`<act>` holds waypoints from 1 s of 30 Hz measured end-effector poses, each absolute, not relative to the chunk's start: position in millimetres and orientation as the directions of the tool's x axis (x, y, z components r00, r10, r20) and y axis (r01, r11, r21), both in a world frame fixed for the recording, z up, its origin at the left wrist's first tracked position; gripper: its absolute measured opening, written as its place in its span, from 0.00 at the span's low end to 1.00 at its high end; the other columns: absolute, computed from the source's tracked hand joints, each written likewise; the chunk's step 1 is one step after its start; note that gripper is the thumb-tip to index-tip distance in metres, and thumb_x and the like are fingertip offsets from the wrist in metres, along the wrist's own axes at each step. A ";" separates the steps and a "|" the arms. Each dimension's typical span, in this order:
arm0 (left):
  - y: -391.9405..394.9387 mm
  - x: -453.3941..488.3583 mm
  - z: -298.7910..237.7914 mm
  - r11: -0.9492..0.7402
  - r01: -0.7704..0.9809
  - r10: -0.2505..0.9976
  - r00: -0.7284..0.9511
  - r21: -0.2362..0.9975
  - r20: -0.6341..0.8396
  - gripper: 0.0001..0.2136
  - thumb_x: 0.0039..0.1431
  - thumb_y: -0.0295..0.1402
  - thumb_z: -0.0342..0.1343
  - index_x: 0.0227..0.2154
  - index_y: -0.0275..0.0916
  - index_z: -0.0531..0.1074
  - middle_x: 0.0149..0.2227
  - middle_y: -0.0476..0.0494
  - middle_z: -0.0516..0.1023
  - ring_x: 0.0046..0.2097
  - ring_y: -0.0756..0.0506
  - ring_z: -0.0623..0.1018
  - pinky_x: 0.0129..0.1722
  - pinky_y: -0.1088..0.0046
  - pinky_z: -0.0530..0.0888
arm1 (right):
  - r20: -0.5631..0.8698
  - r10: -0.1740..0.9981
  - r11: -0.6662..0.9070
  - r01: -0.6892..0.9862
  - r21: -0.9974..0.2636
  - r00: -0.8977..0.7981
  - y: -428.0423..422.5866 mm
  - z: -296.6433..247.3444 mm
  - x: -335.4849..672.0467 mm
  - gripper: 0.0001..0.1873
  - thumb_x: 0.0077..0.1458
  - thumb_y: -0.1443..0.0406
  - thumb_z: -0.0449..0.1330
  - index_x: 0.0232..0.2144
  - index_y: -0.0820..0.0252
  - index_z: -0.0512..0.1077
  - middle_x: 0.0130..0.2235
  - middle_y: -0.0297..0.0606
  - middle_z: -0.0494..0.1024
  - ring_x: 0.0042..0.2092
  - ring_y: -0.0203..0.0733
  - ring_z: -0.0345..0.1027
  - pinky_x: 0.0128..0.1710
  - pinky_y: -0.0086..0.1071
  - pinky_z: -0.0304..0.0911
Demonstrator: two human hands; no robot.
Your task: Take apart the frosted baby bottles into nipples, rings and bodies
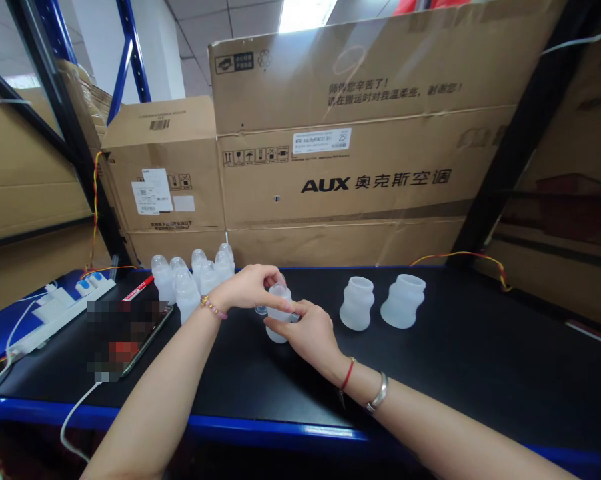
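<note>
A frosted, translucent baby bottle [277,333] stands on the black tabletop between my hands, its open mouth upward. My left hand [253,288] closes its fingers at the bottle's upper rim from the left. From the right, my right hand [313,328] grips the bottle's side between thumb and fingers. A small clear piece [261,310], perhaps a cap, shows partly behind the bottle; the fingers hide much of it. To the right are two open frosted bottles, a slim one [357,305] and a wider one [403,303]. Several bottles with clear domed caps [185,293] stand at the left.
A phone [147,333] on a white cable lies left of my left forearm. Further left are a red marker-like stick [138,288] and a white power strip [63,313]. Cardboard panels [380,220] wall the back, and a blue edge [280,427] borders the table's front.
</note>
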State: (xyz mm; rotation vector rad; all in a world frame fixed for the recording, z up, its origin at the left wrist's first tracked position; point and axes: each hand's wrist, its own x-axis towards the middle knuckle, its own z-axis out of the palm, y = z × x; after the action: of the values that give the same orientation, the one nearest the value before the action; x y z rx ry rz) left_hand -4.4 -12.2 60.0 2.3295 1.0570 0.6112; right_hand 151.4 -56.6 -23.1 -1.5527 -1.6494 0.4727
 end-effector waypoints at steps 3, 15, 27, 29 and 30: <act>-18.6 3.6 58.7 -0.558 0.685 0.829 0.490 0.469 0.270 0.23 0.41 0.53 0.67 0.27 0.38 0.69 0.25 0.52 0.68 0.29 0.49 0.66 0.28 0.73 0.60 | 0.277 0.953 0.136 0.646 -0.751 0.122 -56.0 -25.0 151.7 0.17 0.39 0.50 0.67 0.25 0.57 0.75 0.28 0.36 0.77 0.34 0.47 0.72 0.32 0.35 0.58; -4.4 -6.2 51.9 -0.369 0.176 0.614 0.783 0.913 0.097 0.22 0.43 0.27 0.65 0.45 0.38 0.75 0.53 0.38 0.76 0.49 0.44 0.76 0.49 0.66 0.71 | 0.306 0.952 0.222 0.611 -0.760 0.035 -54.1 -26.3 152.6 0.14 0.42 0.51 0.66 0.24 0.54 0.79 0.34 0.37 0.79 0.36 0.46 0.72 0.35 0.35 0.59; -43.2 25.6 35.7 -0.533 0.617 0.844 0.347 0.578 0.408 0.17 0.54 0.46 0.60 0.40 0.38 0.74 0.40 0.43 0.78 0.42 0.43 0.75 0.44 0.66 0.71 | 0.402 0.915 0.231 0.770 -0.594 0.037 -58.3 -18.5 158.9 0.14 0.44 0.53 0.65 0.28 0.56 0.78 0.31 0.39 0.79 0.41 0.50 0.69 0.38 0.36 0.55; -44.5 26.7 34.7 -0.534 0.603 0.845 0.356 0.593 0.399 0.19 0.57 0.46 0.58 0.44 0.38 0.73 0.46 0.40 0.77 0.47 0.42 0.75 0.51 0.63 0.70 | 0.357 0.933 0.206 0.758 -0.619 0.037 -60.1 -16.1 158.9 0.14 0.44 0.54 0.65 0.28 0.57 0.78 0.31 0.39 0.79 0.40 0.49 0.69 0.36 0.34 0.55; -43.5 25.4 34.6 -0.534 0.574 0.845 0.381 0.621 0.374 0.20 0.57 0.45 0.58 0.48 0.38 0.72 0.50 0.39 0.76 0.50 0.41 0.74 0.53 0.62 0.69 | 0.337 0.941 0.194 0.748 -0.634 0.042 -60.5 -15.3 159.3 0.14 0.44 0.54 0.65 0.28 0.57 0.78 0.30 0.39 0.79 0.39 0.48 0.70 0.35 0.34 0.54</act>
State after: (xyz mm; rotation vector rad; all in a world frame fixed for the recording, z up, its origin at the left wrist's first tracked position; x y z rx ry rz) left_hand 25.4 -43.5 34.6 2.2562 1.2302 0.9524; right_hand 159.3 -60.5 -15.3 -1.5960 -1.7462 0.3364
